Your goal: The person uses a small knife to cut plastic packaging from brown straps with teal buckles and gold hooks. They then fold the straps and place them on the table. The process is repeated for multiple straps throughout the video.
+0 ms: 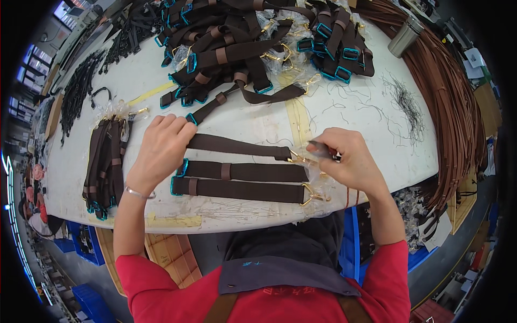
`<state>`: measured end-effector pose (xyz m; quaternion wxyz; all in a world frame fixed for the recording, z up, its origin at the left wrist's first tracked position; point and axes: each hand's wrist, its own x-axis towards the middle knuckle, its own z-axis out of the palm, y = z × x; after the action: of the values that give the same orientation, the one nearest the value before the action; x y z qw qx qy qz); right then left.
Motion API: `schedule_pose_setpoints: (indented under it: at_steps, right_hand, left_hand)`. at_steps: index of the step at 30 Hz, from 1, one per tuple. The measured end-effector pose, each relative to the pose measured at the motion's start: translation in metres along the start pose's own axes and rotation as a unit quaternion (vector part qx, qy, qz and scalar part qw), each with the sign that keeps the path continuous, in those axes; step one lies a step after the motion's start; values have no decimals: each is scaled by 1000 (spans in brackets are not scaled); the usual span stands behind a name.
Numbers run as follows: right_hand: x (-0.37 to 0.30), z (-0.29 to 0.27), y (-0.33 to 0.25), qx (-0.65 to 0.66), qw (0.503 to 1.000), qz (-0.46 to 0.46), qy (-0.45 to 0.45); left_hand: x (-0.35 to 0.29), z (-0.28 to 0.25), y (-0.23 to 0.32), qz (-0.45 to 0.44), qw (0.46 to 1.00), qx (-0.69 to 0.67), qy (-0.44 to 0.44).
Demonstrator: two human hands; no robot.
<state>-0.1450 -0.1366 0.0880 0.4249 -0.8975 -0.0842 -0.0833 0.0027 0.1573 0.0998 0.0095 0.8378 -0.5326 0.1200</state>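
My left hand (164, 144) is closed on the left end of a dark brown webbing strap (237, 145), which stretches to the right. In my right hand (347, 159) is a small dark tool (321, 150) that looks like thread snips, next to the strap's gold clasp (295, 158) and its clear plastic wrap. Two more straps lie side by side just nearer to me: one strap (258, 171) with a blue-covered buckle, and a nearest strap (245, 190) with a gold clasp (308, 195) at its right end. My fingers hide the held strap's left end.
A heap of brown straps (237, 52) with blue-covered buckles lies at the far side. Bundled straps (105, 161) are at left. Loose threads (406, 105), a steel flask (405, 36) and long brown strips (436, 81) are at right. Blue and yellow crates (172, 253) stand below the table.
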Motion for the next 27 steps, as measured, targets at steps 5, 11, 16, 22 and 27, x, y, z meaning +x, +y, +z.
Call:
schedule_pose_setpoints:
  at_steps: [5,11,16,22,27]
  right_hand:
    - [-27,13,-4,-229,965,-73,-101]
    - [-10,8,18,-59,995,12,-78]
    - [62,-2,68,-207,969,77,110]
    - [82,11,118,-340,935,66,78]
    - [12,-3,114,-241,963,109,51]
  left_hand:
    - [-44,30,37,30,995,-8,-98]
    - [-44,37,33,1,999,-8,-51]
    - [71,51,10,47,989,15,138]
    - [104,97,18,136,986,91,16]
    - [57,87,28,155,986,-45,34]
